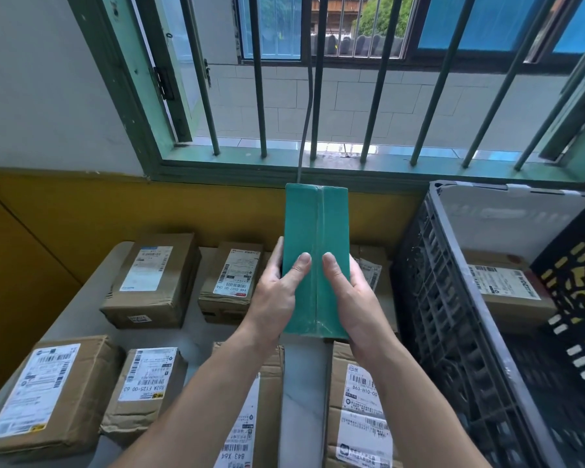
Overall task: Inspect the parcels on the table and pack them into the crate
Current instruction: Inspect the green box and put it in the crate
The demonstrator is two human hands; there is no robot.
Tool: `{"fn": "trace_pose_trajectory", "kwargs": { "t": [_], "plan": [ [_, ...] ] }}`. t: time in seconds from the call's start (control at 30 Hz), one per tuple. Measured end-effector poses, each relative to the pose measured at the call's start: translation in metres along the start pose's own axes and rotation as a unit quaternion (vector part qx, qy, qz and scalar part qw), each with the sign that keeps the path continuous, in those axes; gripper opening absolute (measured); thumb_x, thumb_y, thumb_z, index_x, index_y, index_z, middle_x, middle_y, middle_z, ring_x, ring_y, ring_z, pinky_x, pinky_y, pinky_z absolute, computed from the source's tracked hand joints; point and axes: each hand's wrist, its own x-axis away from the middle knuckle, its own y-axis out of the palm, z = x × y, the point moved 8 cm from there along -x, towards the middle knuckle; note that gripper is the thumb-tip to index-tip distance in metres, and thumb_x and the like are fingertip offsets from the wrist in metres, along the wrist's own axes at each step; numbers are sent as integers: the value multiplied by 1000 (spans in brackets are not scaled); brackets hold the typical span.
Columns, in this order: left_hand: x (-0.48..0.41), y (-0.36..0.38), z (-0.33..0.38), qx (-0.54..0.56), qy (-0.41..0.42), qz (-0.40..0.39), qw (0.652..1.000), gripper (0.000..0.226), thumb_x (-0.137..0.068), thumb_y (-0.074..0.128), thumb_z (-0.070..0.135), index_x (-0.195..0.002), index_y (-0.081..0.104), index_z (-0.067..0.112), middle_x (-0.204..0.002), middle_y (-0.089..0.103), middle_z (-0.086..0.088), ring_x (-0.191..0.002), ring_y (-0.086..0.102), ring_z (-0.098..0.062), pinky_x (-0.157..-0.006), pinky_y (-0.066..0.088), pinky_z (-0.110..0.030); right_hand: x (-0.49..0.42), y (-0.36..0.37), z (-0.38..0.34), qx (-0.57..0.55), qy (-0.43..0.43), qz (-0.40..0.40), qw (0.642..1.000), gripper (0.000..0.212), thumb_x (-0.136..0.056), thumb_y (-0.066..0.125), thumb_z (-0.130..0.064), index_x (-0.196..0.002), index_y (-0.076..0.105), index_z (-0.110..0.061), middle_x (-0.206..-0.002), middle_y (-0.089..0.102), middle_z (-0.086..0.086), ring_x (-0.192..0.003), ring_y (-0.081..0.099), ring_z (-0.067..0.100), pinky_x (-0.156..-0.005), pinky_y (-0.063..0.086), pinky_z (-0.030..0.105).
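- The left hand and right hand both grip the green parcel, thumbs lying on its near face.
- The green parcel is raised above the table, left of the dark crate.
- Brown labelled parcels lie on the table below the green parcel; one boxed parcel sits inside the crate.

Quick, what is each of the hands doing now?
Left hand: holding the green parcel.
Right hand: holding the same green parcel.

Barred green window, daylight; white wall above yellow band.
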Motion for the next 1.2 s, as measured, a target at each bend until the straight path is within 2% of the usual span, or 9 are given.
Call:
{"fn": "trace_pose_trajectory", "kwargs": {
  "t": [0.13,0.3,0.47,0.57,0.67,0.83,1.03,1.1,1.2],
  "plan": [
    [2,2,-3,6,-9,-13,1000,52,-104,54,36,-154,42,30,-128,72,1,-107,75,-19,-85,64,-38,-2,-2,3,-7,6,15,1000,52,-99,58,-46,-147,48,-30,-118,76,-6,-101,76,15,-80,64,36],
    [-2,-1,2,-1,0,3,1000,73,-82,65,56,-149,46,34,-123,74,3,-104,76,-20,-85,64,-42,2,1,8,-14,10,-9,1000,38,-104,54,-33,-142,50,-31,-113,77,-7,-97,77,14,-73,63,28],
    [-3,-2,-1,-1,9,-9,1000,63,-86,63,52,-146,49,35,-120,75,4,-103,76,-21,-83,65,-41,1,0,8,1,11,1,1000,49,-101,60,-40,-147,48,-32,-126,74,-2,-110,74,22,-95,60,49],
    [-3,1,-4,-9,3,-21,1000,73,-86,64,53,-154,40,38,-127,72,5,-110,74,-21,-93,61,-49,0,-3,4,2,6,16,1000,57,-88,64,-55,-140,53,-34,-118,77,-2,-103,76,22,-92,61,51],
    [-5,1,-1,-13,15,-23,1000,56,-95,62,44,-148,47,37,-126,72,6,-112,73,-22,-95,61,-48,1,-2,5,-13,6,19,1000,51,-93,63,-49,-140,54,-31,-115,78,-1,-102,77,23,-91,61,53],
    [-6,0,5,-20,36,-10,999,55,-86,59,58,-138,53,40,-112,76,13,-100,76,-17,-83,64,-39,4,1,7,2,-12,-2,1000,49,-100,60,-37,-147,47,-32,-125,73,0,-105,75,22,-84,63,39],
    [-4,4,2,-34,51,-28,998,54,-92,59,50,-144,50,39,-119,73,8,-107,74,-19,-91,62,-43,0,-4,-5,18,-47,30,998,49,-93,61,-49,-139,54,-33,-112,77,-7,-98,76,14,-78,63,31],
    [-4,5,1,-39,48,-26,998,55,-93,62,53,-145,48,40,-122,72,8,-110,72,-19,-94,60,-47,0,-5,-5,16,-54,35,998,45,-98,58,-44,-141,52,-33,-110,78,-8,-97,77,14,-76,63,29],
    [-5,3,4,-23,36,-7,999,60,-88,63,66,-141,50,41,-120,73,6,-108,73,-21,-95,60,-52,1,-4,-2,8,-57,32,998,55,-95,61,-42,-148,48,-32,-118,76,-6,-102,76,16,-82,63,33]
  ]
}}
